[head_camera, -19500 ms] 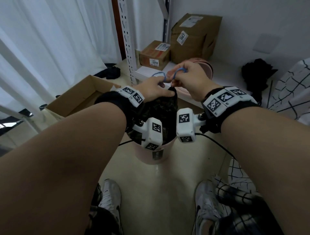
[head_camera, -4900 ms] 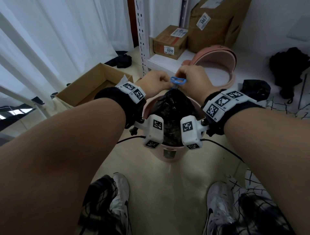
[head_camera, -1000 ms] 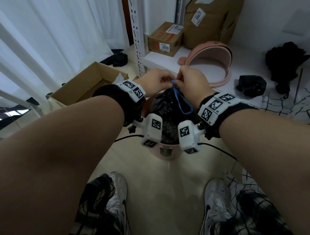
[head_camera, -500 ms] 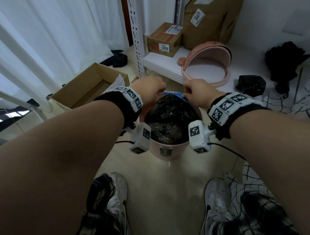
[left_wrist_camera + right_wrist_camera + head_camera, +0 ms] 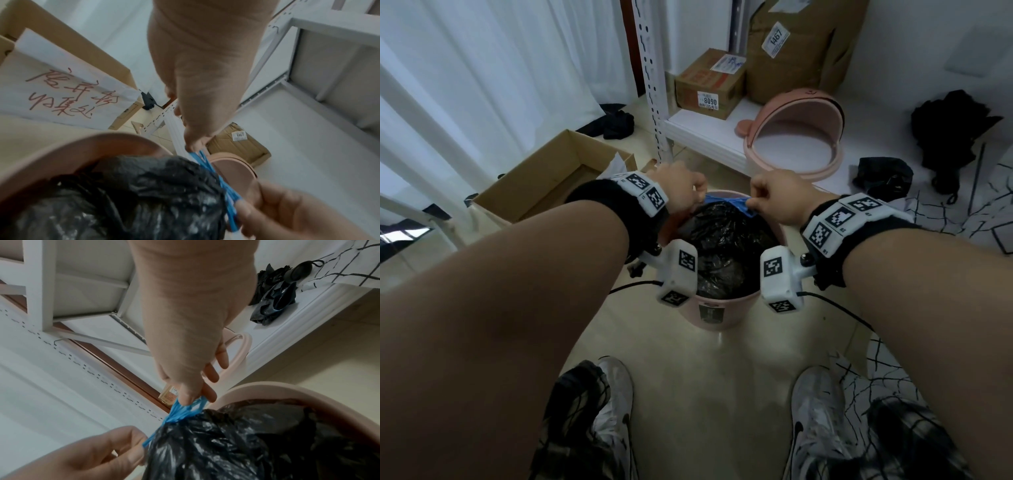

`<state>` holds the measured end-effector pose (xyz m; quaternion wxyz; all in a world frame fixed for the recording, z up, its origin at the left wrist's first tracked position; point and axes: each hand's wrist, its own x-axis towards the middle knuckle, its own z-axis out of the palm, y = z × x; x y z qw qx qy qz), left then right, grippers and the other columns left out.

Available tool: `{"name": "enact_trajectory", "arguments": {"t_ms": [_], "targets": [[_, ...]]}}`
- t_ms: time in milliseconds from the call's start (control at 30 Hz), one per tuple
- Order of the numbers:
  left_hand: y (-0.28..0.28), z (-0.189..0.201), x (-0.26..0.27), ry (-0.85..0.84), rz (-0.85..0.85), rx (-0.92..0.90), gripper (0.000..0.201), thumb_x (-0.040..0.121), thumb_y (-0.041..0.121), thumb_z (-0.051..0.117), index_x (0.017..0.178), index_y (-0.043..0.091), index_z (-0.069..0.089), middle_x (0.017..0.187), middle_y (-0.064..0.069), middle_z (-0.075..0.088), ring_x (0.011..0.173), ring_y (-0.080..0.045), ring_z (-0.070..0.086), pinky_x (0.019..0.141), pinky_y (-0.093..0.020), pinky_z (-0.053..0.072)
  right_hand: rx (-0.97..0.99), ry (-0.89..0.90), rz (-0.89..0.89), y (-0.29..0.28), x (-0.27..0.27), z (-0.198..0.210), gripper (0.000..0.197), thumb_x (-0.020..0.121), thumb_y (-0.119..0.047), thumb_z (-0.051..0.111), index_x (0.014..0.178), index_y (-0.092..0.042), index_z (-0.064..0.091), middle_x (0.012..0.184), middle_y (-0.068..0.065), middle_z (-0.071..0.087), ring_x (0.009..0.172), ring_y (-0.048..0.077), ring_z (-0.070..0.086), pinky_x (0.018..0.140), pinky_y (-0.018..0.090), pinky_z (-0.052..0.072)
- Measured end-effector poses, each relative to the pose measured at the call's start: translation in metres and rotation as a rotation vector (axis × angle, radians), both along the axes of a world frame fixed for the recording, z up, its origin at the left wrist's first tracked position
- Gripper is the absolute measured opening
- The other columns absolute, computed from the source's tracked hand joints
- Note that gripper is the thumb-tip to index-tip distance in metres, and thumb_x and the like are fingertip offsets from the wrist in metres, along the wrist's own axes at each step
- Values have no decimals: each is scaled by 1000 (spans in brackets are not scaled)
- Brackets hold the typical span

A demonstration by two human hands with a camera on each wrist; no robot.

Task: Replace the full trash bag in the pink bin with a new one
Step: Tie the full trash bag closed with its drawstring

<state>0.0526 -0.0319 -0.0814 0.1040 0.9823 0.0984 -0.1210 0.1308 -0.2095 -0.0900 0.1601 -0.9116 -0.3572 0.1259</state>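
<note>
A pink bin (image 5: 717, 313) stands on the floor between my feet with a full black trash bag (image 5: 726, 246) inside. The bag's neck is gathered by a blue drawstring (image 5: 726, 200), stretched flat between my two hands over the far rim. My left hand (image 5: 690, 197) pinches the string's left end (image 5: 197, 151). My right hand (image 5: 765, 204) pinches the right end (image 5: 193, 403). The bin's pink lid (image 5: 796, 137) leans on the low white shelf. A folded black bag (image 5: 881, 176) lies on that shelf to the right of the lid.
An open cardboard box (image 5: 551, 178) sits on the floor at the left, beside a white rack post (image 5: 654, 102). Sealed brown boxes (image 5: 709, 84) stand on the shelf behind. Black cloth (image 5: 945, 126) and a patterned sheet (image 5: 989, 205) lie at the right. My shoes (image 5: 606, 411) flank the bin.
A second ago my hands were close together over the bag's neck with a loop of drawstring hanging. They have moved apart sideways and lower, and the string is now taut between them.
</note>
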Motion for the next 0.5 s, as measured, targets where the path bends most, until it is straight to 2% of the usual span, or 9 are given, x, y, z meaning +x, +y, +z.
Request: {"name": "enact_trajectory", "arguments": {"t_ms": [33,100,167,233,300,367,400,467,500], "targets": [[-2,0,0,-9,-6,112,10,94,26,45,90,27,54,109,-10,50,114,-33,46,96,-42,37,-13,-17,18,2,-1,1,18,90,-22,59,77,-10,55,73,1,51,79,21,49,69,27,34],[-4,0,-1,-6,-19,301,19,95,28,42,106,26,57,122,-11,47,119,-33,40,98,-44,32,-31,-42,39,7,-3,2,17,91,-23,58,84,-7,58,81,3,54,81,23,51,74,31,43],[-5,-2,-1,-4,-54,433,28,96,32,40,119,25,56,127,-13,46,120,-34,39,100,-45,31,-54,-69,55,11,-4,3,17,91,-24,58,81,-10,55,83,5,56,83,24,52,80,35,47],[-10,-1,-2,-7,-65,501,31,96,32,41,122,23,55,128,-14,48,121,-34,40,102,-47,29,-87,-95,56,12,-5,3,18,90,-24,58,78,-13,51,84,6,56,85,25,54,80,35,48],[-12,-1,-2,-18,-64,418,27,96,29,42,117,21,58,121,-12,55,117,-31,47,102,-46,30,-95,-87,17,11,-4,4,17,90,-24,59,78,-13,55,83,7,56,84,25,54,74,31,44],[-10,-3,-1,-20,-45,163,23,95,23,45,111,14,59,113,-12,60,112,-30,53,99,-42,36,-84,-36,-50,7,3,4,19,87,-25,62,80,-7,64,79,9,60,80,24,55,71,31,44],[-7,-5,-3,-34,-23,30,23,95,21,48,112,10,57,113,-14,60,111,-31,54,95,-39,39,-62,15,-80,5,7,4,21,85,-24,64,81,-4,67,77,10,63,79,25,57,73,33,48],[1,-10,-7,-116,46,-151,37,92,25,56,124,7,49,120,-19,56,111,-33,54,90,-36,42,40,99,-126,2,11,4,22,82,-22,66,96,-5,66,83,7,64,83,22,56,81,33,49],[4,-13,-11,-156,97,-191,47,91,29,58,130,7,43,124,-19,53,112,-33,53,91,-36,43,99,121,-147,3,10,4,33,81,-21,66,111,-7,60,95,8,61,90,22,55,84,30,45]]}}
